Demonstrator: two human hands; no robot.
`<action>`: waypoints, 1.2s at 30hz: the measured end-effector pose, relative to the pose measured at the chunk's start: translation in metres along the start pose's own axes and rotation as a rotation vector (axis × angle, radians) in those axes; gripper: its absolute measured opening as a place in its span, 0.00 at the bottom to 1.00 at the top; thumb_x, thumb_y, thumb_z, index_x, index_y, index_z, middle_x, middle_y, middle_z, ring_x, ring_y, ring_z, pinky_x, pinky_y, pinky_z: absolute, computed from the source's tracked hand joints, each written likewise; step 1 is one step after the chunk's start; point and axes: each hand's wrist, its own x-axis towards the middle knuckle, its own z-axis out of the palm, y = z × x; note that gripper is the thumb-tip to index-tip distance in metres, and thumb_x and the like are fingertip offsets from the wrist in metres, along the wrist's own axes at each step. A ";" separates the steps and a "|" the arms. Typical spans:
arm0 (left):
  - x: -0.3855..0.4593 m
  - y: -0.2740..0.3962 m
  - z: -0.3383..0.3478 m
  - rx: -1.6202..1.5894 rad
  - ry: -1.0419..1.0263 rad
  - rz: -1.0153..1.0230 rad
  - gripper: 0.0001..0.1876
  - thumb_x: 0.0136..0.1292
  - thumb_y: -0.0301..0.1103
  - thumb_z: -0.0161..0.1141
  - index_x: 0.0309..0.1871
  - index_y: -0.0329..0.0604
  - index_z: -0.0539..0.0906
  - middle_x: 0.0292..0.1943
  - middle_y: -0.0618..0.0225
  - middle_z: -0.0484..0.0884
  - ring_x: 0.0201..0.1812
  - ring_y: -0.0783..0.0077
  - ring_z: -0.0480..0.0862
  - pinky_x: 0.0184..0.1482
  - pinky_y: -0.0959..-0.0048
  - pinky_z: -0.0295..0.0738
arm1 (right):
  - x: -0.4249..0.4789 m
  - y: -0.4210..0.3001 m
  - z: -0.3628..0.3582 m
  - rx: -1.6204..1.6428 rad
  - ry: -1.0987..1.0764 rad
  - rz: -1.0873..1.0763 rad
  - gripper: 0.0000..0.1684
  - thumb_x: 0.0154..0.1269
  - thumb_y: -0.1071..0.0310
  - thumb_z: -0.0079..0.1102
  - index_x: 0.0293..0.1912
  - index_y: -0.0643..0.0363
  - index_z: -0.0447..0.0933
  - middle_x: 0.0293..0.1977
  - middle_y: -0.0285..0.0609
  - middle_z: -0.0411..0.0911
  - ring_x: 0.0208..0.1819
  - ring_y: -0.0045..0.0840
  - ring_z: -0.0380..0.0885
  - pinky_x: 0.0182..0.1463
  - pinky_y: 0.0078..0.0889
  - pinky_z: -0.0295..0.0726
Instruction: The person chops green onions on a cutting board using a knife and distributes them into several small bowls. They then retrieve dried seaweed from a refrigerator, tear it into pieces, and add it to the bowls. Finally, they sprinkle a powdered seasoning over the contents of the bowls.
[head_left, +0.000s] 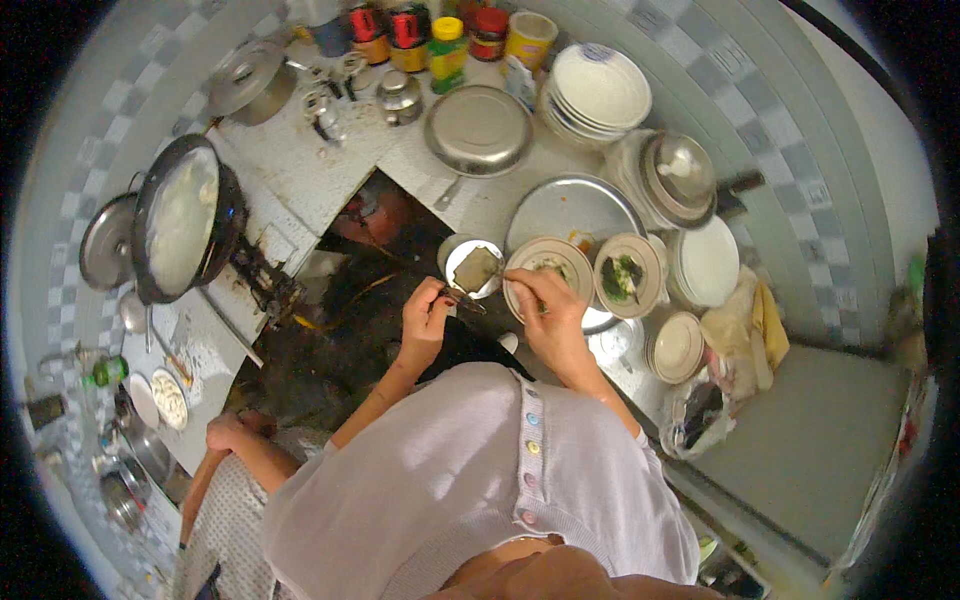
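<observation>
My left hand (424, 319) is closed around a small dark metal tool (466, 300), perhaps scissors, that points right. Just beyond it is a white cup (451, 279) with a flat brownish patch (478, 268) at its mouth. Whether that patch is a held piece or the contents is unclear. My right hand (553, 307) has thumb and forefinger pinched beside the cup's right rim; what lies between them is too small to tell. Partly behind this hand, a cream bowl (525, 259) holds some green bits. To its right sits another bowl (651, 251) with chopped dark greens.
A round metal tray (574, 196) lies under the bowls. Plates (705, 259) and bowls (600, 86) are stacked rightward and behind. A lidded pan (478, 129) stands at the back. On the left, a wok (184, 221) holds pale liquid. Another person's hands (238, 433) rest at lower left.
</observation>
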 end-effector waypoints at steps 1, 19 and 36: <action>0.001 -0.001 -0.004 -0.008 0.024 0.008 0.03 0.63 0.18 0.50 0.35 0.32 0.74 0.31 0.65 0.71 0.33 0.74 0.72 0.37 0.77 0.67 | 0.010 -0.002 0.010 -0.021 -0.107 -0.013 0.18 0.64 0.75 0.64 0.54 0.63 0.78 0.33 0.49 0.79 0.33 0.37 0.79 0.37 0.34 0.77; 0.310 -0.246 -0.172 -0.086 0.650 -0.286 0.21 0.69 0.49 0.58 0.40 0.35 0.78 0.32 0.67 0.77 0.31 0.66 0.76 0.41 0.65 0.73 | 0.013 0.038 0.043 0.045 -0.239 0.389 0.22 0.70 0.72 0.56 0.62 0.60 0.72 0.30 0.44 0.76 0.29 0.26 0.74 0.37 0.29 0.75; 0.556 -0.295 -0.227 0.965 0.089 0.106 0.19 0.71 0.42 0.52 0.60 0.46 0.78 0.55 0.56 0.81 0.56 0.48 0.78 0.56 0.54 0.74 | 0.024 0.038 0.041 -0.142 -0.021 0.448 0.19 0.70 0.73 0.57 0.60 0.58 0.75 0.44 0.52 0.81 0.41 0.37 0.82 0.45 0.34 0.80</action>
